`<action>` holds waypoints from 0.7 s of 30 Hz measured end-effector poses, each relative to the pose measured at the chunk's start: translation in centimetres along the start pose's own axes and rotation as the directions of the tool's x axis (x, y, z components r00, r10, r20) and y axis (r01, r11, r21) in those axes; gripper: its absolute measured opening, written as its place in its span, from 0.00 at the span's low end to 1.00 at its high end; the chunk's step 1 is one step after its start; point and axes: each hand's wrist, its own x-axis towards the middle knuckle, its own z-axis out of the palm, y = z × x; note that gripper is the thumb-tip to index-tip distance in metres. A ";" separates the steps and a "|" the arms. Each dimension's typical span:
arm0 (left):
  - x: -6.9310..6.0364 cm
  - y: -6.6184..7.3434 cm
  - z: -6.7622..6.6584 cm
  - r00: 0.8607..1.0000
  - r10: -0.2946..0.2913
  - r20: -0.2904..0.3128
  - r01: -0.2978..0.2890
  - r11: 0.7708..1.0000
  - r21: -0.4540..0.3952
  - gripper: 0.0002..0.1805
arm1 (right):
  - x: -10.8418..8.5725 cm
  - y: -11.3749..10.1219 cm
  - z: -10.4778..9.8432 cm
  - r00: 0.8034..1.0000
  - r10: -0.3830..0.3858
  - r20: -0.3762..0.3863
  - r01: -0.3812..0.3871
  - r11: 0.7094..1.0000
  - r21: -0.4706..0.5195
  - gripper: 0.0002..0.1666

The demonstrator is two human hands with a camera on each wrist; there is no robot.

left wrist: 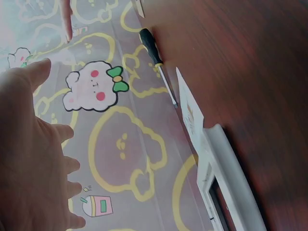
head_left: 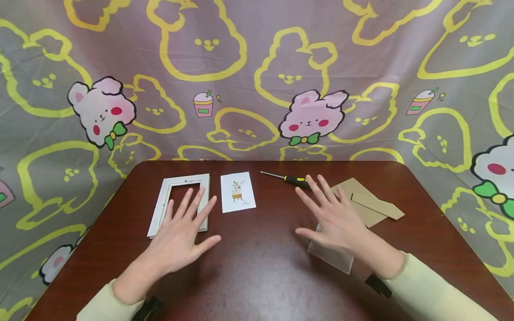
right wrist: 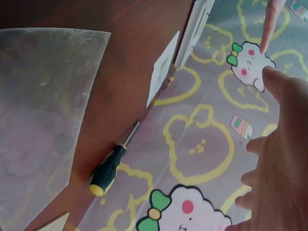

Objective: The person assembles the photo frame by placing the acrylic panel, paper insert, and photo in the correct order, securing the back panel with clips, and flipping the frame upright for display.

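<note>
Fingers [head_left: 205, 209] spread, released | left hand [head_left: 180, 240] part-hides white frame [head_left: 162, 200] | right hand [head_left: 337, 223] part-hides clear sheet [head_left: 333, 259]

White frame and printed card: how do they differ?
The white frame has a rectangular opening; the printed card is unbroken, with a plant picture. The white frame is bigger and thicker than the printed card. In the head view, the left hand partly covers the white frame, while the printed card shows whole. Both are rectangular, whitish and lie on the table.
</note>
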 end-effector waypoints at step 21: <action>0.2 -5.8 1.2 0.987 -0.146 0.071 0.147 0.989 -0.011 0.47 | 7.8 -2.2 2.0 0.984 0.023 0.175 -0.029 0.999 0.028 0.53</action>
